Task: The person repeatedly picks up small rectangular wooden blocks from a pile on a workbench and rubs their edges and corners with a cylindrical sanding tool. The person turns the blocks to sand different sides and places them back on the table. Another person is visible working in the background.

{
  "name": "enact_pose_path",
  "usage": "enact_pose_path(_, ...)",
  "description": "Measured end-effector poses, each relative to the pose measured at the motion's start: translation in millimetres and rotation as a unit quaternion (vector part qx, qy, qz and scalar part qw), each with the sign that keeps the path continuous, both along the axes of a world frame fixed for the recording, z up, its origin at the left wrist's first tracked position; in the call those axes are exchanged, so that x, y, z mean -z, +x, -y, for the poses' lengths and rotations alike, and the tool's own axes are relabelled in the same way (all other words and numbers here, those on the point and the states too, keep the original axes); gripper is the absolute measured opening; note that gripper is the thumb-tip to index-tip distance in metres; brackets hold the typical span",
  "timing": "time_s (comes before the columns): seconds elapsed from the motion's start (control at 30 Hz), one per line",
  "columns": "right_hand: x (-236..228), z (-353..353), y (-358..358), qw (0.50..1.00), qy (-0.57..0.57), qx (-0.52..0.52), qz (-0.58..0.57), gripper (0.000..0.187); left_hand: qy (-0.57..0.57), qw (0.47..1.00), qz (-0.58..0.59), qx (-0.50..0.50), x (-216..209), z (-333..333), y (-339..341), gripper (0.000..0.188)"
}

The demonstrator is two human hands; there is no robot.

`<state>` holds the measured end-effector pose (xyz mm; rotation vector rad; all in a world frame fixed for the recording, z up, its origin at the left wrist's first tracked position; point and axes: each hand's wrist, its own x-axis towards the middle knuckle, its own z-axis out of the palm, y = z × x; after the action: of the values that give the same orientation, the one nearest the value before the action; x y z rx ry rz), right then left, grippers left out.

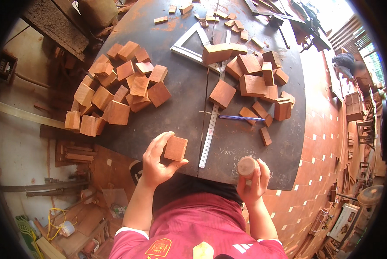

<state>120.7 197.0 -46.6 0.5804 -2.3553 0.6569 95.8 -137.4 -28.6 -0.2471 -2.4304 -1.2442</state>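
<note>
My left hand point(154, 164) is closed around a squared reddish-brown wooden block point(176, 149), gripped between thumb and fingers at the near edge of the dark tabletop point(180, 116). To the right, my right hand point(254, 184) holds a round piece of wood point(247, 166), its pale flat end turned up; its length is hidden. A steel ruler point(208, 140) lies between the hands, partly under a block. Beyond it a blue pen point(242, 117) rests across small blocks. One heap of wooden blocks point(116, 113) sits at the left, another heap point(252, 86) at the right.
A white triangular frame point(182, 39) lies farther back, near small wood offcuts point(160, 20). Metal tools point(284, 36) sit at the far right edge. Another person point(344, 64) is off at the right, above the tiled floor point(284, 211). Timber and cords point(55, 224) lie at the lower left.
</note>
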Motion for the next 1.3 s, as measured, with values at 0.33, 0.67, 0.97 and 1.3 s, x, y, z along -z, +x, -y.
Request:
enact_pose_path(0.33,0.8,1.2,-0.3,1.0,0.002,0.006,-0.003,0.074,0.002,1.0,-0.001,-0.002,-0.4,-0.2,0.3,0.087)
enact_pose_path(0.67,0.5,1.4,-0.1,1.0,0.005,0.01,-0.005,0.074,-0.001,1.0,0.006,-0.005,-2.9,-0.2,0.3,0.086)
enact_pose_path(0.97,1.0,0.3,0.6,1.0,0.006,0.008,-0.001,0.075,0.004,1.0,0.012,-0.006,-3.6,-0.9,-0.1,0.086)
enact_pose_path(1.3,1.6,1.3,0.3,1.0,0.009,0.017,-0.006,0.076,0.009,1.0,0.01,-0.003,-4.1,-1.0,0.1,0.087)
